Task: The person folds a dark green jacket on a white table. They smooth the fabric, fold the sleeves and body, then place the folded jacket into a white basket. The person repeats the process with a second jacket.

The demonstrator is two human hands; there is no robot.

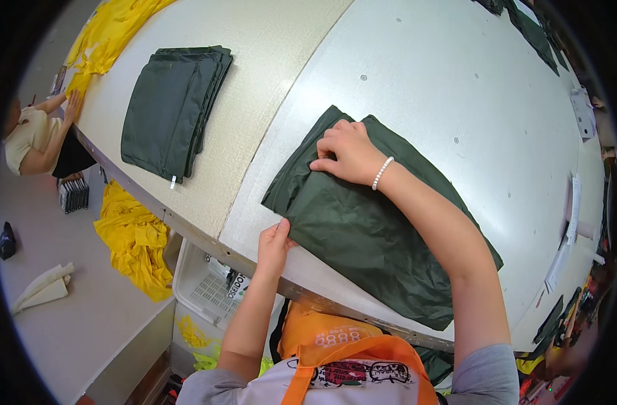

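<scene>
A dark green piece of thin fabric [383,243] lies on the table in front of me, with a fold along its left part. My left hand [275,248] pinches its near left corner between thumb and fingers, by the table's edge. On the upper part of the fold rests my right hand [349,152], its fingers curled in and gripping the cloth. The right forearm crosses over the fabric and covers part of it. Farther left sits a neat stack of folded dark green fabric [170,111], apart from both hands.
Yellow fabric [123,30] drapes over the far left table end, near a person [42,138]. A yellow heap [133,236] hangs below the edge, beside a white plastic basket [181,283]. Papers [564,243] and a white box [582,111] line the right side.
</scene>
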